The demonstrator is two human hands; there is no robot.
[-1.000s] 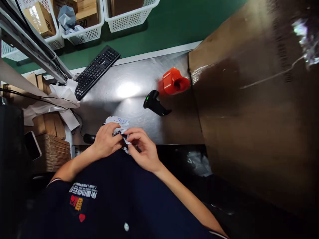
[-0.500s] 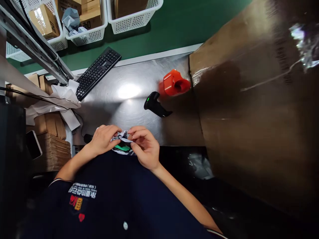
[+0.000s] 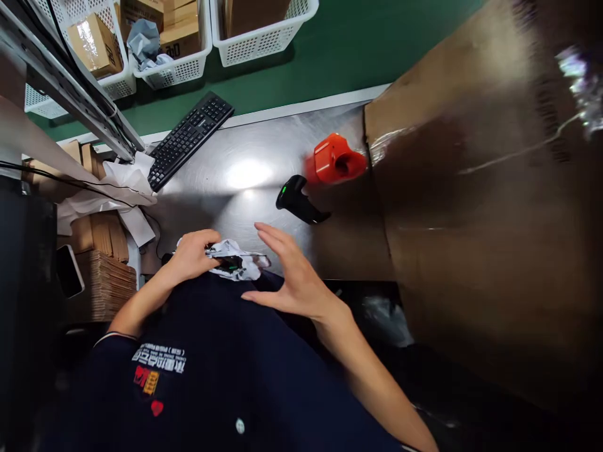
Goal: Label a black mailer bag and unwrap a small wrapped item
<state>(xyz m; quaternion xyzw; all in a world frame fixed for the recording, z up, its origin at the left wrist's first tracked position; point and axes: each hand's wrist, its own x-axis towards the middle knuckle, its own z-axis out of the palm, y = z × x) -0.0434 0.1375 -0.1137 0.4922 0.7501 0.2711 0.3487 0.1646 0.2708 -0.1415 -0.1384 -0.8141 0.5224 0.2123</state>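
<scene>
My left hand (image 3: 195,256) grips one side of a crumpled white plastic bag (image 3: 249,267), close in front of my body at the near edge of the metal worktop. Through the bag's gap something dark with a little green shows; its kind I cannot make out. To the right, my right hand (image 3: 294,276) is off the bag, thumb and fingers spread wide with nothing between them. Beyond it on the worktop lies a black handheld barcode scanner (image 3: 298,199) with a green light, beside an orange-red scanner holder (image 3: 336,160).
A black keyboard (image 3: 191,141) lies at the back left. White baskets (image 3: 264,47) with cartons stand on the green surface behind. Stacked flat cardboard (image 3: 113,285) and a phone (image 3: 70,271) are at left. A large cardboard box (image 3: 471,207) fills the right.
My right hand has let go of the bag, moved right and spread its fingers. The bag's opening now shows more widely, while my left hand keeps hold. The view has shifted slightly.
</scene>
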